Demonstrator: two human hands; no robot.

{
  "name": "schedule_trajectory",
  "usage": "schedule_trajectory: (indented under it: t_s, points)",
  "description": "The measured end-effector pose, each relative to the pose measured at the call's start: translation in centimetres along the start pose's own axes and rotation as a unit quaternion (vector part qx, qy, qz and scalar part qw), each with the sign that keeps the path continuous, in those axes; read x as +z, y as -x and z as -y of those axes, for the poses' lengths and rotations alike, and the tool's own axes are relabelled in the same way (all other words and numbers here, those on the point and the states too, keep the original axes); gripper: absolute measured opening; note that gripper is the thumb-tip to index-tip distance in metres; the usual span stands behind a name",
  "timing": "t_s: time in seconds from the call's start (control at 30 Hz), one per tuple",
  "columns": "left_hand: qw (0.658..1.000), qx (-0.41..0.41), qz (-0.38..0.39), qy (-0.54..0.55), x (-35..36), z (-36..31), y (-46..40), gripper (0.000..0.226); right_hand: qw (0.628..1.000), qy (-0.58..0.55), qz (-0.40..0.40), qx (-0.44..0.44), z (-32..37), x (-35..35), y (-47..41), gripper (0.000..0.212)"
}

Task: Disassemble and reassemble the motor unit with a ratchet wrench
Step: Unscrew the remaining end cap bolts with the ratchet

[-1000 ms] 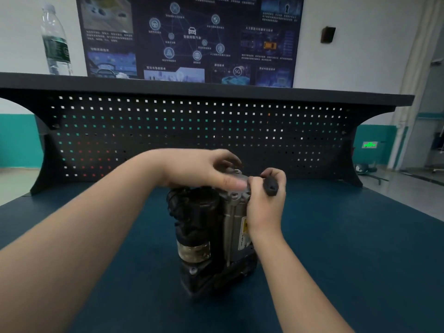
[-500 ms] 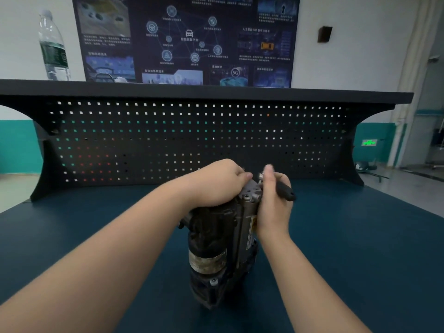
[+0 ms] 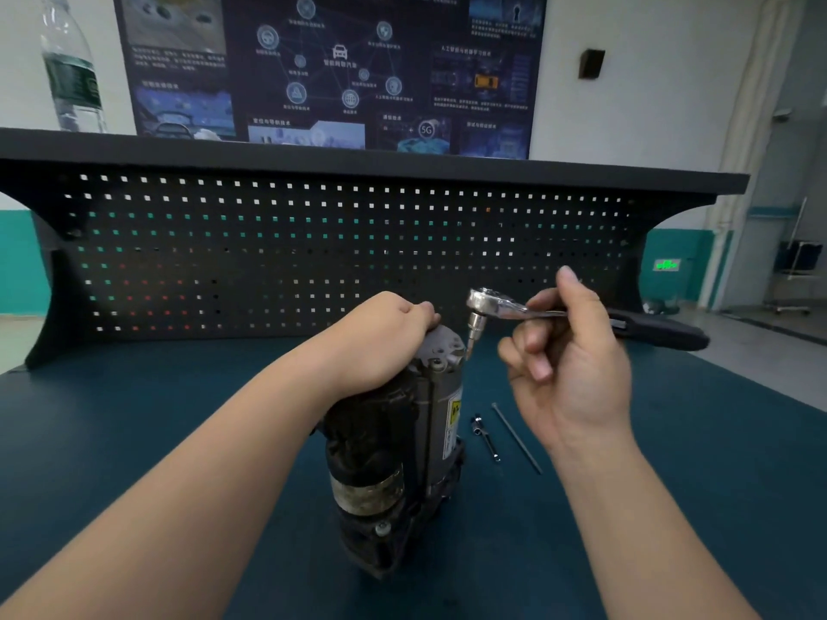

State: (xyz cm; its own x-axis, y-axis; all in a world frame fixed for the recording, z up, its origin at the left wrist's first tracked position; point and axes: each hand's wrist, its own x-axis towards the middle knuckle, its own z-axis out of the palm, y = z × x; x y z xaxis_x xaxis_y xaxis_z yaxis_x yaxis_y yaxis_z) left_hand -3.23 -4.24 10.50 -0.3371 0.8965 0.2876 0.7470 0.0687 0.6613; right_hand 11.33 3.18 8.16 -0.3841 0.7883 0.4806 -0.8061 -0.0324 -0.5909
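Motor unit stands upright on the table, centre of view, long axis vertical, grey end cap facing up. My left hand is on the cap from 9 o'clock, fingers curled over the far edge, holding the body steady. My right hand is at 3 o'clock of the cap, apart from it, fingers curled around the shank of the ratchet wrench just behind its head, index raised. Wrench handle runs off toward 3 o'clock, roughly level; the head sits at the 1 o'clock corner of the cap with the bit pointing straight down, parallel to the motor's axis. Bit tip is right at the cap's rim; can't tell if it's seated in a fastener or just beside one, too small. That's the relation the next move hangs on: the bit axis has to line up with the bolt axis, both vertical, and the swing of the handle needs room on the 3 o'clock side. Right hand does the tool work, left is nearer the cap and only braces. Two loose parts lie on the table at 4 o'clock of the motor: a long thin through-bolt and a shorter bit or socket piece, both pointing roughly 11-to-5. Judging from those, disassembly is underway, at least one long bolt is out.
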Motion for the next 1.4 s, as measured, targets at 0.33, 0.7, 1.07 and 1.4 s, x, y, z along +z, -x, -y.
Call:
schedule_trajectory:
  t_s: [0.33,0.7,1.07,1.4]
  points:
    - [1.000,-0.011,0.021,-0.008,-0.5,-1.7,1.4,0.028,0.997,-0.036,0.001,0.064,-1.5,0.9,-0.3,0.047]
    - [0.999,-0.048,0.010,0.010,-0.7,-2.1,1.7,0.022,0.997,-0.017,0.024,0.065,-1.3,0.8,-0.4,0.046]
    - [0.998,-0.049,0.013,0.026,-0.5,-2.1,1.7,0.023,0.998,-0.007,0.003,0.069,-1.3,0.4,-0.7,0.048]
    - [0.997,-0.055,0.016,0.043,-0.8,-2.2,1.2,0.026,0.967,0.025,0.111,0.228,-0.6,0.4,-4.1,0.029]
